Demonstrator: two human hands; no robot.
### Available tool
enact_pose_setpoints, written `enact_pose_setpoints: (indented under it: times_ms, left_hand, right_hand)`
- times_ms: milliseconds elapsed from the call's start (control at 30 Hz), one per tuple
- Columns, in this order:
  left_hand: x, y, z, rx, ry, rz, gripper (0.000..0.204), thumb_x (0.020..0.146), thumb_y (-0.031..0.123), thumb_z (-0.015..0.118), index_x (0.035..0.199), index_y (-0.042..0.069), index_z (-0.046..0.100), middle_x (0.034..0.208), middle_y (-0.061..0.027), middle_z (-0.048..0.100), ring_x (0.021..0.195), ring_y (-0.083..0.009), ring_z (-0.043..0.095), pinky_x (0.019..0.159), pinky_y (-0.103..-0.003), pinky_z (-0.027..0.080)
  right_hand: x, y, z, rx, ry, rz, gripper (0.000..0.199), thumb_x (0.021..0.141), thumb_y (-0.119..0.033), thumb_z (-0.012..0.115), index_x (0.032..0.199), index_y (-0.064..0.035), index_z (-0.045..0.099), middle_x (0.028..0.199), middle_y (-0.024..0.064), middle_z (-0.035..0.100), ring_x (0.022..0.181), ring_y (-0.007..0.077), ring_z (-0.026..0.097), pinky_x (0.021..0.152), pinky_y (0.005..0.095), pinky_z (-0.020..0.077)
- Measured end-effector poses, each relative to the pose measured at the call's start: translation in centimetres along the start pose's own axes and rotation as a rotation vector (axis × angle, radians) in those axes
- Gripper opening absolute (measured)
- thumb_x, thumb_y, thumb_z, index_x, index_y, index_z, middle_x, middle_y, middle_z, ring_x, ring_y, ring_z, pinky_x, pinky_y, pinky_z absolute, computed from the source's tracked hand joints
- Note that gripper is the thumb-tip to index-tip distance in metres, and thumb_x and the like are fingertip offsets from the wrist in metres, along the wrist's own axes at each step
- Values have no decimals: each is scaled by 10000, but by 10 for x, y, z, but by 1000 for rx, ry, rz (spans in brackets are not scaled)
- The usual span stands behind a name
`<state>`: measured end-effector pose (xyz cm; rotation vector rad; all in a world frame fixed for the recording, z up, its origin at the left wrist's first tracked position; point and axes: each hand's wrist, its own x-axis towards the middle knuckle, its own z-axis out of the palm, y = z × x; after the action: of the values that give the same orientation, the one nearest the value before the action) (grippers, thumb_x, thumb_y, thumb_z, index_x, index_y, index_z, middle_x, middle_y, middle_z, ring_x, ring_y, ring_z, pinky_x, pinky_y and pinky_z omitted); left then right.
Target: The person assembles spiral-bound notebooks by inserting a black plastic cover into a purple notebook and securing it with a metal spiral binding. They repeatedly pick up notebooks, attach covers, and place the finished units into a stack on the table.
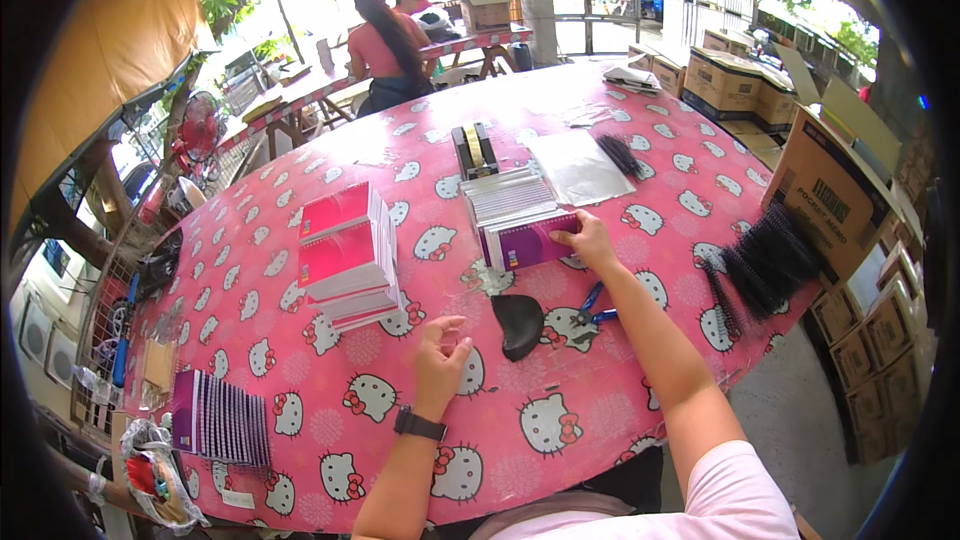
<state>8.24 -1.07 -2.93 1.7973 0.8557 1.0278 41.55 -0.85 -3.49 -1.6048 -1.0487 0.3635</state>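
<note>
My right hand (592, 242) grips the right end of a small purple notebook (527, 244), thumb on its cover. This notebook stands at the near end of a row of notebooks (508, 195) packed on edge. Over the table my left hand (443, 365) is empty, its fingers loosely bent and apart. Stacks of red-covered notebooks (345, 253) sit beyond it on the left. Between my hands lie a black curved pad (519, 326) and blue-handled pliers (592, 315). A tape dispenser (474, 150) stands behind the row.
Clear plastic sheets (580, 166) and thin black wires (620, 154) lie farther back. Black spiral coils (768, 260) are heaped at right beside a cardboard box (830, 195). More purple notebooks (222, 418) stand at near left. Two people sit at another table (330, 90) behind.
</note>
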Motion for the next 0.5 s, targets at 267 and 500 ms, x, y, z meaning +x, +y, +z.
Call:
enact_pose_setpoints:
  times_ms: [267,500]
  left_hand:
    - [0,-12,-4,-113,-10,-121,272,827,47,632,1095,32,591,1023,-51,613,942,-133,580,831,-270,478]
    - [63,11,10,-194,59,-7,363,880,172,625,1200,13,564,1125,-93,606,1025,-148,566,877,-310,468]
  right_hand:
    - [-11,5,-3,190,-33,-29,259,732,-83,781,932,3,641,821,57,686,727,80,580,665,268,482]
    - [-16,-24,-28,381,-211,16,219,777,-58,747,961,-7,641,863,26,673,745,72,579,682,243,485]
